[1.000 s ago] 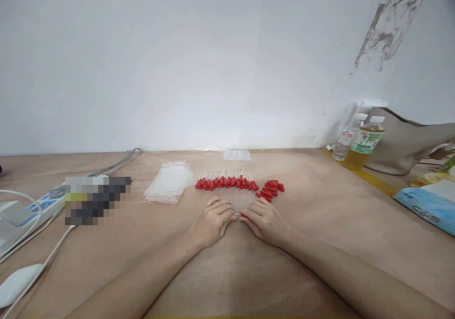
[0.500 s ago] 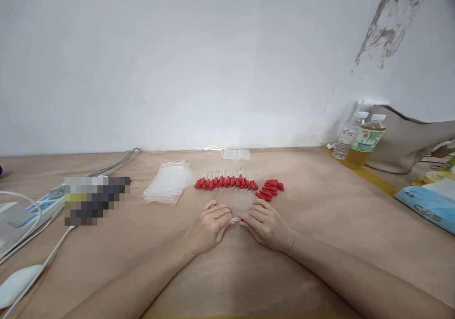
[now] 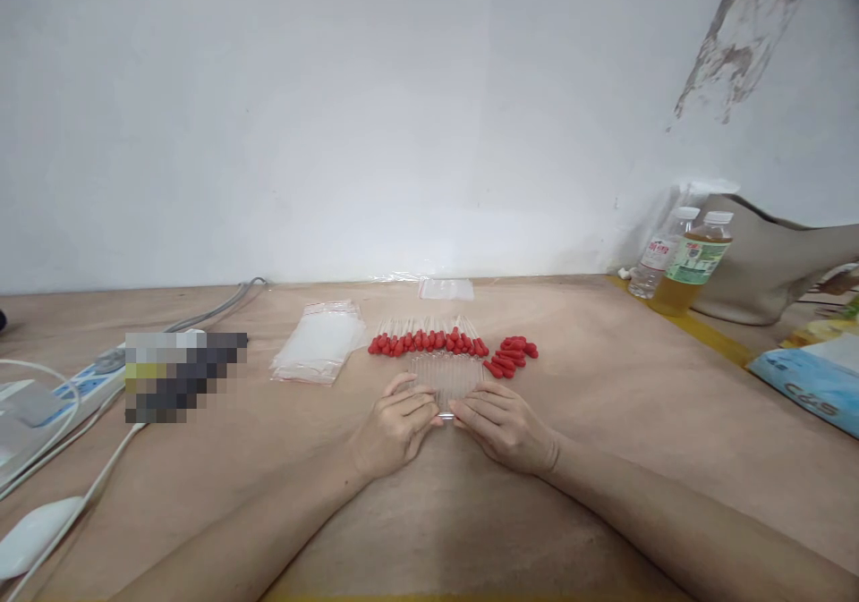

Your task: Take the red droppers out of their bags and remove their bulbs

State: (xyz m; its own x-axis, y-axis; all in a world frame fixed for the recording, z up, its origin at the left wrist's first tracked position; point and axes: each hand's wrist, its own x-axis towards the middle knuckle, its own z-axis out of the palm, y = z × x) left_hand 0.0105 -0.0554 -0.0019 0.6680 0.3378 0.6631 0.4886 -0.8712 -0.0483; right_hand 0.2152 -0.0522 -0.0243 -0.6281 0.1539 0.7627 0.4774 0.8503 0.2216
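Note:
A clear ribbed plastic piece [image 3: 446,382], made up of many thin parallel lines, lies flat on the table in front of me. My left hand [image 3: 397,425] pinches its near left corner, fingers curled and pressed together. Opposite it, my right hand [image 3: 505,427] grips the near right corner the same way. Between the fingertips the near edge shows as a bright strip. Just beyond lies a row of pale sticks with red bulbous tips [image 3: 429,341], tips toward me. Right of that row is a small heap of loose red oblong pieces [image 3: 514,356].
Clear plastic bags [image 3: 318,343] lie stacked at left, with another bag [image 3: 446,290] near the wall. Farther left are a power strip [image 3: 80,396], cables and a white mouse-shaped object [image 3: 37,535]. Two bottles [image 3: 694,262], a grey bag [image 3: 758,262] and a blue pack [image 3: 805,385] stand at right.
Both hands keep their hold on the clear ribbed piece in nearly the same place. The whole view has shifted very slightly.

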